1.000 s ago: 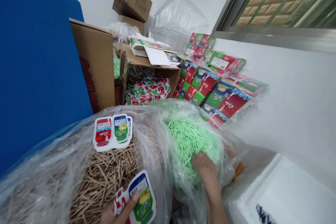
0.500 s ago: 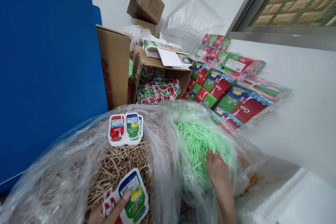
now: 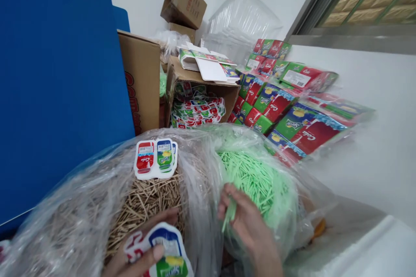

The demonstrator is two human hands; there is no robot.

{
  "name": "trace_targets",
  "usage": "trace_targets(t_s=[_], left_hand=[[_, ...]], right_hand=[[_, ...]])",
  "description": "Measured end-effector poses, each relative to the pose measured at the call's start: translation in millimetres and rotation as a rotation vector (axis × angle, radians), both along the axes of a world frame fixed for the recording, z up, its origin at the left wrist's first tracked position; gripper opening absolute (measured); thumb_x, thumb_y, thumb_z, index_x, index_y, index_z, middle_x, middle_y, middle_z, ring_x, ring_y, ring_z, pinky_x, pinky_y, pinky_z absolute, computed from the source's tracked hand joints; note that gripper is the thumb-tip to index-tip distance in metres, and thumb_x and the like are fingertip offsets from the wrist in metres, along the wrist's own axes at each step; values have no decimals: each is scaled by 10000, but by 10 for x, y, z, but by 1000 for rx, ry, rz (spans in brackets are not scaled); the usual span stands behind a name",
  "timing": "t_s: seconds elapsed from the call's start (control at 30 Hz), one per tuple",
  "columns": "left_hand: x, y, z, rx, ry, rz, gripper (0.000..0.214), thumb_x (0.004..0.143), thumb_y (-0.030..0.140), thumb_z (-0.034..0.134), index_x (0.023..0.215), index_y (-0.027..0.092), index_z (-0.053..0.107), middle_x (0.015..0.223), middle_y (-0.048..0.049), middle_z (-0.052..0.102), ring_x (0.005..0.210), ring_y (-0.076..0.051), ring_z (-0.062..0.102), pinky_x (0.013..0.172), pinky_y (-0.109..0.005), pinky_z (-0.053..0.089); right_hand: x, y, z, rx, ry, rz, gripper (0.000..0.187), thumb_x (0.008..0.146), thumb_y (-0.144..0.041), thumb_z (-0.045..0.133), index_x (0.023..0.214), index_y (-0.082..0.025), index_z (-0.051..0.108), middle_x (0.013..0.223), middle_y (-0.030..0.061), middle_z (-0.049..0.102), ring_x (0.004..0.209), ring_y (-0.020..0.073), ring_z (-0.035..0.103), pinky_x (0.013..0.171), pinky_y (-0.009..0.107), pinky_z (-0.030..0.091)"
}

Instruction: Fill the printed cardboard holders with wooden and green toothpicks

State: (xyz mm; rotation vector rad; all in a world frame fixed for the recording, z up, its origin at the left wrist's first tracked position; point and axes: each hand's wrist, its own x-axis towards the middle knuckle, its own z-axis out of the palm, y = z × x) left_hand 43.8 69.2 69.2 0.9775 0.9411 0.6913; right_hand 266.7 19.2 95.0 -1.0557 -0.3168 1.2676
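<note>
At the bottom, my left hand is closed on a printed Cola and Sprite packet, thumb on its front, above brown sticks in a clear plastic bag. My right hand pinches a few light green sticks, pointing downward, though motion blurs them. It is over the near left side of a bag of green sticks. Another Cola and Sprite packet, with a second one partly under it, lies on the brown sticks.
Behind the bags, an open carton holds many similar packets. Wrapped Cola and Sprite boxes are stacked along the wall at right. A blue panel stands at left beside a tall carton.
My right hand has come out of the green sticks and moved left with a few in its fingers. The packet in my left hand has shifted slightly right and down.
</note>
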Motion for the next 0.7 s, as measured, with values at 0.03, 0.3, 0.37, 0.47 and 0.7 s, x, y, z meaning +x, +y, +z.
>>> trace_targets(t_s=[0.03,0.3,0.37,0.47,0.7], left_hand=[[-6,77,17,-25,-86,-11,503,579,425,752,1029,207,693,1033,-64,710,1040,-324,589,844,-364,509],[-129,516,17,-247,-115,-171,370,614,343,762,860,70,722,700,-102,747,697,-272,699,715,-351,535],[-178,485,-33,-237,-24,-225,366,602,369,761,824,81,719,684,-89,744,671,-244,692,671,-317,535],[-220,408,-120,-171,97,-295,300,597,343,758,778,107,714,648,-46,736,586,-189,668,555,-239,513],[-252,448,-143,-150,140,-272,217,613,275,742,748,108,715,626,-40,731,519,-169,645,495,-216,494]], right_hand=[[-183,15,-76,-21,72,108,283,628,-392,716,663,-172,543,507,-59,529,455,110,567,456,220,460],[-1098,15,-695,-238,350,678,367,685,-408,591,758,-55,657,544,45,620,468,150,620,473,256,499],[-1114,17,-759,-263,380,712,383,701,-388,595,812,-28,667,614,77,655,505,149,631,505,256,505],[-1133,47,-816,-284,428,685,380,718,-386,617,848,-33,670,702,91,684,574,140,642,567,249,506],[-1163,114,-917,-308,510,660,298,752,-328,602,868,-59,655,773,96,708,665,170,662,672,320,501]])
